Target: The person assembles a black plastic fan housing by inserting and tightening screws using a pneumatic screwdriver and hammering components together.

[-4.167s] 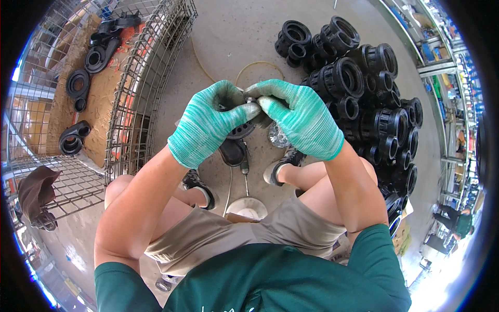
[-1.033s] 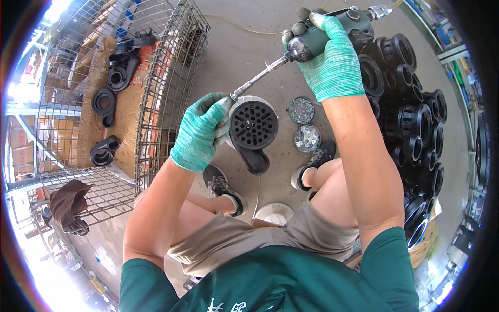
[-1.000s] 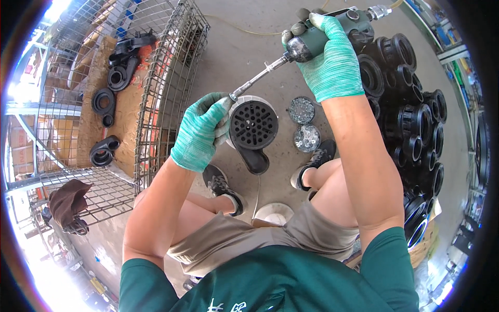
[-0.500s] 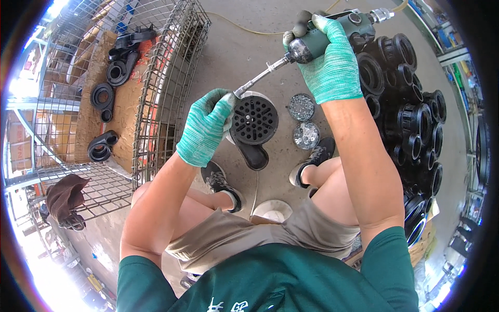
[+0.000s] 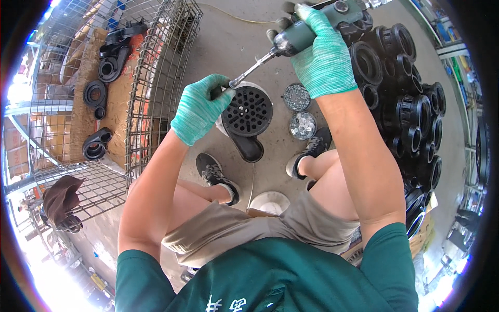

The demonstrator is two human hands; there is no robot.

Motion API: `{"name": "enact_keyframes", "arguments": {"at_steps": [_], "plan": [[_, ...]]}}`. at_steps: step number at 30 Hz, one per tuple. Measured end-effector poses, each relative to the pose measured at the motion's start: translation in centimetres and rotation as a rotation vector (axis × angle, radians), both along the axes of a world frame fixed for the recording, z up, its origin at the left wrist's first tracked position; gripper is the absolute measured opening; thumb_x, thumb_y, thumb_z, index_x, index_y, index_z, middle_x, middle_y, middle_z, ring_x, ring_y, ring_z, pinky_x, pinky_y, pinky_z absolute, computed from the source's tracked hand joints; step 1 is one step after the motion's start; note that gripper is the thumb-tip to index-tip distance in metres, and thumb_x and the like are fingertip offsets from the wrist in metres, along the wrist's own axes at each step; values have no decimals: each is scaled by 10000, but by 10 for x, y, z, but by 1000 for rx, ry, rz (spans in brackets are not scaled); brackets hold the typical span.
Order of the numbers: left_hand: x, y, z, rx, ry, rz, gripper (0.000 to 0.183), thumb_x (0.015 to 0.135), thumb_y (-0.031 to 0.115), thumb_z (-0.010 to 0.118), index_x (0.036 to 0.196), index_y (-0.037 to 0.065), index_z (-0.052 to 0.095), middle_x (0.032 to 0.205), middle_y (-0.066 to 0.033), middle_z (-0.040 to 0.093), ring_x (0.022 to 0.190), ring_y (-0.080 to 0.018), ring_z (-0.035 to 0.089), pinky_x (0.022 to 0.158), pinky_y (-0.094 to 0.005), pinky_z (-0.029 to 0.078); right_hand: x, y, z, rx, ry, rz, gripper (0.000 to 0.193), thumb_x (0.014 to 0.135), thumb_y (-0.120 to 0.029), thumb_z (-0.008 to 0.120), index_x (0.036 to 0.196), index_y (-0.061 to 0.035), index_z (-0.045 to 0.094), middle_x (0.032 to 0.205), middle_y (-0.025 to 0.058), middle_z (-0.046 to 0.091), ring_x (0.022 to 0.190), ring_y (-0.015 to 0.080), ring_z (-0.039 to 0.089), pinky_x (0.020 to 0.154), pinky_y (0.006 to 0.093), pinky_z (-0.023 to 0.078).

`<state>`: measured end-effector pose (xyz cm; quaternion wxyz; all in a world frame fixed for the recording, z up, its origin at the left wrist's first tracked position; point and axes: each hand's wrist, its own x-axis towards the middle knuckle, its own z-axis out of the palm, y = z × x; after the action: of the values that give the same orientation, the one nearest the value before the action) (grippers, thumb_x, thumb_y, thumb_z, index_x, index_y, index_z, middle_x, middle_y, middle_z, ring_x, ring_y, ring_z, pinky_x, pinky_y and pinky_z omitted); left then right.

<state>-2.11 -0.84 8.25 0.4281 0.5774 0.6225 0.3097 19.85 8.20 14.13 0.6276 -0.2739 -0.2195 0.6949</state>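
Note:
My right hand (image 5: 327,65) wraps round a dark green power screwdriver (image 5: 306,34). Its long metal bit (image 5: 254,69) slants down to the left. The gloved fingers of my left hand (image 5: 202,106) close at the bit's tip; whatever they pinch there is hidden. Just beyond the tip lies a round black grate (image 5: 247,112) with many holes and slots, on a black plastic fitting (image 5: 252,148) whose rounded outlet points toward me. A whitish round support shows beneath it. Both hands wear green knit gloves.
Two round dishes of small metal parts, a far one (image 5: 297,97) and a near one (image 5: 302,126), sit right of the grate. Black fittings are piled (image 5: 410,114) at right. A wire cage (image 5: 143,88) at left holds more fittings. A pale hose crosses the floor.
The whole view has shifted a little, so things sit further left and higher. The fingers of my left hand have changed position slightly at the bit's tip. My right hand keeps the screwdriver.

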Motion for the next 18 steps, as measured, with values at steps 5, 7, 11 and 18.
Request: {"name": "enact_keyframes", "arguments": {"at_steps": [5, 7, 11, 18], "plan": [[-3, 15, -48, 29, 175, -26, 211, 918, 86, 736, 1103, -9, 701, 761, -5, 629, 682, -75, 506, 625, -270, 474, -4, -7, -23, 126, -225, 94, 248, 868, -66, 752, 1084, -26, 636, 1026, 120, 686, 873, 228, 699, 729, 375, 591], [5, 21, -54, 45, 333, -88, 221, 897, 116, 750, 1093, 22, 707, 752, -49, 652, 644, -123, 517, 638, -299, 490, -3, -8, -33, 124, -253, 138, 235, 864, -62, 757, 1077, -33, 662, 996, 85, 703, 835, 183, 694, 741, 329, 582], [15, 29, -66, 31, 508, -149, 266, 872, 217, 763, 1088, 70, 708, 915, -137, 748, 788, -296, 707, 745, -383, 560, -8, -10, -47, 157, -385, 125, 236, 892, 9, 687, 1115, -38, 628, 1077, 134, 706, 893, 235, 707, 783, 381, 611], [26, 41, -67, -90, 600, -188, 266, 880, 229, 733, 1091, 71, 697, 1000, -153, 750, 941, -352, 713, 834, -428, 553, -15, -17, -55, 176, -406, 113, 231, 864, -44, 762, 1085, -67, 699, 921, 17, 730, 726, 79, 640, 661, 243, 537]]}}
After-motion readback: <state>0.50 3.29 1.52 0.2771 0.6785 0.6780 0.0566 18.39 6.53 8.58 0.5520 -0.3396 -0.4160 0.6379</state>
